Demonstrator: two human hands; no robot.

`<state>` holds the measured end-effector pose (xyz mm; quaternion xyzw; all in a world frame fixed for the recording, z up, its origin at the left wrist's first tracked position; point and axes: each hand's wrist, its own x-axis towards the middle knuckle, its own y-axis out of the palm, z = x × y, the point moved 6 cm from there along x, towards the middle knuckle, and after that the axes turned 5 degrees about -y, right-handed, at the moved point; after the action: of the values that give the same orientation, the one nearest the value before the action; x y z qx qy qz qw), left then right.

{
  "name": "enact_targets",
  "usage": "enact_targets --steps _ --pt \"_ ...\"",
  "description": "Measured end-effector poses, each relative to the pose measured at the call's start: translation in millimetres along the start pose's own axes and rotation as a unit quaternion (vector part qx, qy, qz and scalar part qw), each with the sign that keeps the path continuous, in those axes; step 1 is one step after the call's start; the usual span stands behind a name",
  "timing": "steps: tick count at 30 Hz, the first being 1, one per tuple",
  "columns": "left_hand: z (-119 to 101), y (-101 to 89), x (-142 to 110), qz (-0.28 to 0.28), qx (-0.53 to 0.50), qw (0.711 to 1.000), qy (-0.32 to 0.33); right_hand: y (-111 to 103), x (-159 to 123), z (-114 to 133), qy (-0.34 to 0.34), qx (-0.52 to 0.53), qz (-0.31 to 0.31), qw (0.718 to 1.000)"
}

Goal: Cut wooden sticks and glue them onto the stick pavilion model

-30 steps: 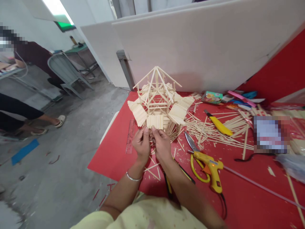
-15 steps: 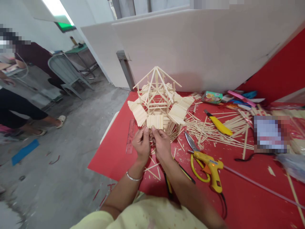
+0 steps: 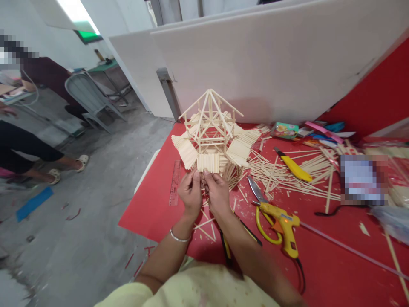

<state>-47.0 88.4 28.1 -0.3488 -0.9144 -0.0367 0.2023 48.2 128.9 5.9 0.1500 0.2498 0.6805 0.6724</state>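
A pavilion-like model (image 3: 213, 138) made of thin wooden sticks stands on the red table, with an open peaked frame on top and sloping stick panels around it. At its front is a small panel of sticks (image 3: 208, 163) laid side by side. My left hand (image 3: 191, 189) pinches the lower left part of this panel between thumb and fingers. Close beside it, my right hand (image 3: 216, 191) pinches the lower edge a little further right. Both hands hide the panel's lower edge and part of the model's base.
Right of my hands lie a yellow glue gun (image 3: 283, 224), scissors (image 3: 258, 192), a yellow utility knife (image 3: 295, 167) and loose sticks (image 3: 268, 170). A clear ruler (image 3: 174, 183) lies left. White boards (image 3: 255, 64) stand behind. Another person (image 3: 47, 79) is at the far left.
My hands keep the same pinch on the front panel, and the model stays put. At the far left, a person's leg and foot have shifted slightly.
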Motion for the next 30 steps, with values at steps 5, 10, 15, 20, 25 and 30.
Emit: enact_targets --steps 5,10,15,20,25,30 --pt "1.5 -0.5 0.1 -0.008 0.010 1.000 -0.003 0.3 0.9 -0.7 -0.001 -0.002 -0.001 1.000" --pt "1.4 -0.2 -0.3 -0.003 0.000 1.000 -0.001 0.6 0.7 1.3 -0.002 -0.003 -0.001 1.000" --pt "0.8 -0.6 0.1 -0.007 0.007 1.000 0.000 0.5 0.2 1.5 -0.001 -0.004 -0.001 1.000" --pt "0.7 -0.1 0.1 -0.006 -0.002 1.000 -0.003 -0.1 0.8 -1.2 0.000 0.001 -0.003 1.000" --pt "2.0 -0.4 -0.3 -0.007 0.005 1.000 -0.009 -0.7 1.5 -4.0 0.000 0.006 -0.001 1.000" --pt "2.8 -1.1 0.0 -0.011 0.016 1.000 -0.008 -0.8 1.9 -5.0 0.000 0.005 -0.002 1.000"
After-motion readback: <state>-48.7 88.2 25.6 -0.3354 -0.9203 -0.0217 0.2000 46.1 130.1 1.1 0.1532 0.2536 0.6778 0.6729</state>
